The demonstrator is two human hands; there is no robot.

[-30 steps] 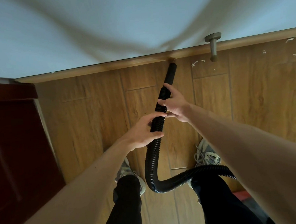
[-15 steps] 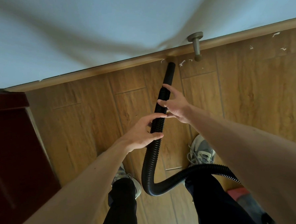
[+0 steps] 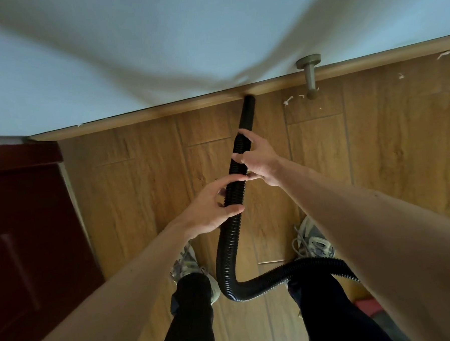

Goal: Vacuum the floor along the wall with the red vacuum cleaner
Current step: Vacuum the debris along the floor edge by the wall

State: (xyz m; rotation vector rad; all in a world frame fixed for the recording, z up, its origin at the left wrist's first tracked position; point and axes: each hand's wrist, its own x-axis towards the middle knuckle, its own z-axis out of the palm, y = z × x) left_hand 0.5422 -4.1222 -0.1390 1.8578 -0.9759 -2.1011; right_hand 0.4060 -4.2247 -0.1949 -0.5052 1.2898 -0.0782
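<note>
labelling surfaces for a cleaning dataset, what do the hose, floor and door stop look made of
Vacuum hose: matte black plastic, going by its flexible ribbed corrugations. Floor: wood-grain planks with seams, laminate or wood, unclear which. Door stop: probably metal, dull satin grey finish.

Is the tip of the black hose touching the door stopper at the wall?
Apart. The head view shows bare floor and a white scrap between the tip of the hose and the door stopper.

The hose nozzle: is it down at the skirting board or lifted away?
Down: the nozzle tip sits against the skirting board. Left hand and right hand hold the hose behind it. Floor contact cannot be told.
</note>
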